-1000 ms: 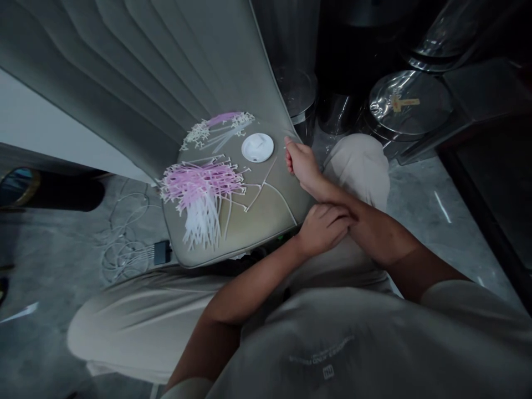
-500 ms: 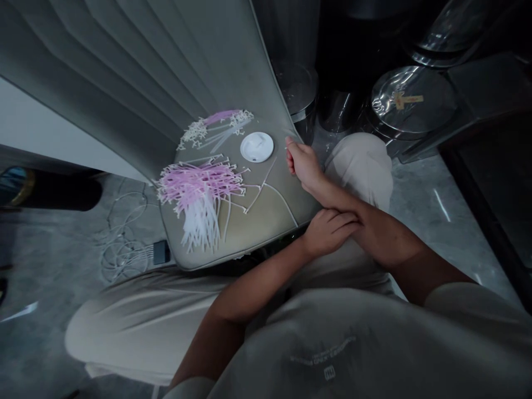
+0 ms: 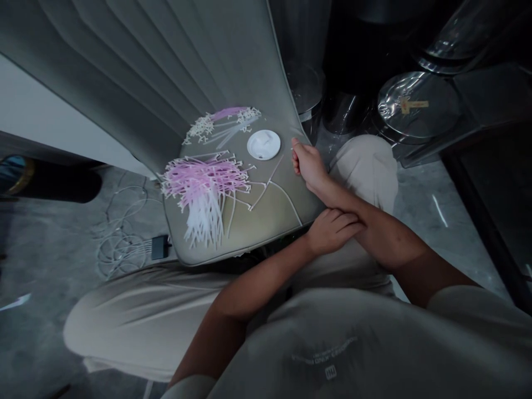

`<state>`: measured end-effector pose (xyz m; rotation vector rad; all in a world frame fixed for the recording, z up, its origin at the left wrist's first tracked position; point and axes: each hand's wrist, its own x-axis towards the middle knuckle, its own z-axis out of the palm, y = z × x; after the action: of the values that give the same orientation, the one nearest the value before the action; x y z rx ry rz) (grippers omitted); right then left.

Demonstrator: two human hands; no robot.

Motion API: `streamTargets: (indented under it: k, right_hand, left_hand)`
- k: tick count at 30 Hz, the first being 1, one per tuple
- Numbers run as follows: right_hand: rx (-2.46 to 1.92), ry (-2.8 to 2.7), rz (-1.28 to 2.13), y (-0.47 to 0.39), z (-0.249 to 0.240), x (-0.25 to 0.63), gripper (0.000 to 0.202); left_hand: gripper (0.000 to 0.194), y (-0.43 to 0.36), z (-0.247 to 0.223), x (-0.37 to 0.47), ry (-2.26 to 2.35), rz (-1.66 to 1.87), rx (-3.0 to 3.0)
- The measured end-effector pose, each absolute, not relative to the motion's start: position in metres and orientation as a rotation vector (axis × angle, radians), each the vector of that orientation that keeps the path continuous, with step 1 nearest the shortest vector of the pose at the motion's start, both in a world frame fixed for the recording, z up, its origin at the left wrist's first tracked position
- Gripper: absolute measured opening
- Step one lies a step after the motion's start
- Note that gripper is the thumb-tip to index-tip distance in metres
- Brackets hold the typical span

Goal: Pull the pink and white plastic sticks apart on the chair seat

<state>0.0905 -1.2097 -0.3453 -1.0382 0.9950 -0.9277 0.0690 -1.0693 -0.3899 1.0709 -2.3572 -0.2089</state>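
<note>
My right hand (image 3: pixel 308 165) is closed in a loose fist with the thumb on top, over the right edge of the chair seat (image 3: pixel 266 230). A tiny white speck shows at its fingertips; what it is I cannot make out. My left hand (image 3: pixel 334 230) lies across my right forearm, its fingers laid flat on the skin. Left of my hands, a pile of thin pink and white plastic strips with small T-shaped ends (image 3: pixel 203 185) covers part of the seat. A round white lid (image 3: pixel 264 145) lies nearest my right hand, with several loose strips (image 3: pixel 286 195) below it.
A smaller bunch of strips (image 3: pixel 226 113) lies against the chair's backrest (image 3: pixel 216 50). On the floor at left are tangled cables (image 3: pixel 120 246) with a dark block (image 3: pixel 159 247). Shiny round-lidded containers (image 3: pixel 419 105) stand at right, beside my knee (image 3: pixel 368 166).
The view has shifted slightly, so the chair and the strips appear a little further right. My hands keep the same pose, the left still on the right forearm.
</note>
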Motion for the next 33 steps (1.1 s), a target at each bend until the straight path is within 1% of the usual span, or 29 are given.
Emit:
streamTargets:
  k: [5,11,18,27,33]
  right_hand:
    - [-1.067,1.025,-0.918,-1.2110,-0.3467,0.0932,0.049]
    - [-1.066,0.991,-0.933,-1.2110,-0.3494,0.0929,0.047]
    - [-1.045,1.010,-0.915,-1.2109,-0.3491,0.0921,0.048]
    - [-1.053,0.994,-0.933,-1.2101,-0.3524,0.0910,0.049]
    - [-1.041,0.995,-0.915,-1.2088,-0.3512,0.0917,0.049]
  left_hand:
    - [0.036,-1.0708,-0.3908,0.0695,-2.372,-0.238,1.097]
    - [0.035,-1.0703,-0.3947,0.0716,-2.369,-0.149,1.078]
    - [0.035,-1.0712,-0.3932,0.0726,-2.441,-0.223,1.104]
    - [0.034,-1.0708,-0.3855,0.0739,-2.426,-0.208,1.089]
    - [0.032,-1.0702,-0.3899,0.0731,-2.408,-0.198,1.055]
